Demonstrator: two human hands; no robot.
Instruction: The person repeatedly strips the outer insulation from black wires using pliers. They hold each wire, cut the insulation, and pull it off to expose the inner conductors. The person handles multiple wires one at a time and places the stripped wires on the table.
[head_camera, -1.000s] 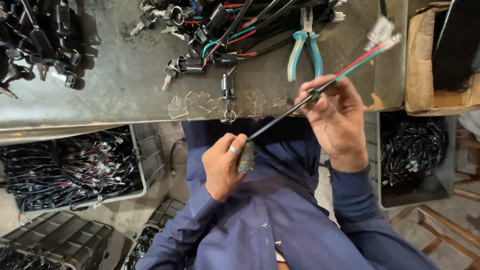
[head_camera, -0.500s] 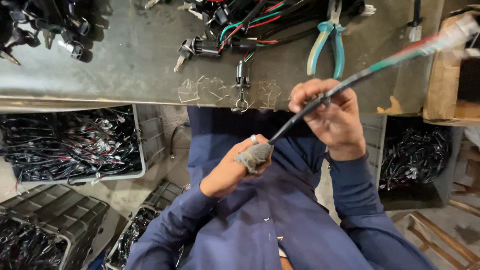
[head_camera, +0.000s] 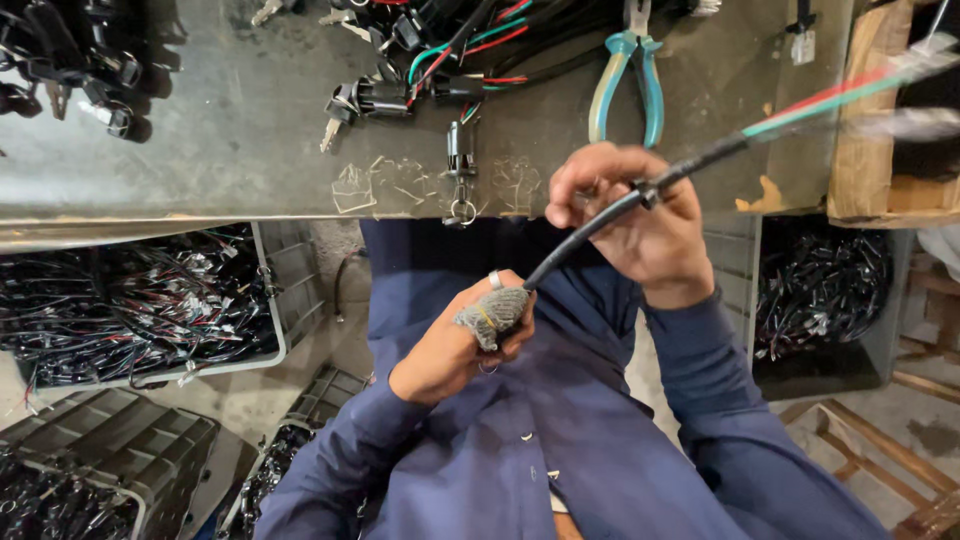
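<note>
My left hand (head_camera: 455, 345) is closed on the lower end of a black sleeved cable (head_camera: 585, 235). Its thumb is wrapped in grey cloth and one finger wears a ring. My right hand (head_camera: 630, 215) grips the same cable higher up, just in front of the table edge. Beyond that hand the cable slants up to the right and ends in red and green wires (head_camera: 835, 100), which are blurred. Both hands are held over my lap in a blue shirt.
A grey metal table (head_camera: 200, 140) carries blue-handled pliers (head_camera: 625, 85), key switches with keys (head_camera: 365, 100), and tangled wiring (head_camera: 480, 40). A cardboard box (head_camera: 865, 150) stands at the right. Crates of black wire harnesses (head_camera: 130, 310) sit below at left and at right (head_camera: 820, 290).
My right hand has shifted left along the cable, and the coloured wire end has swung further up and to the right. My left hand has turned, showing its cloth-wrapped thumb.
</note>
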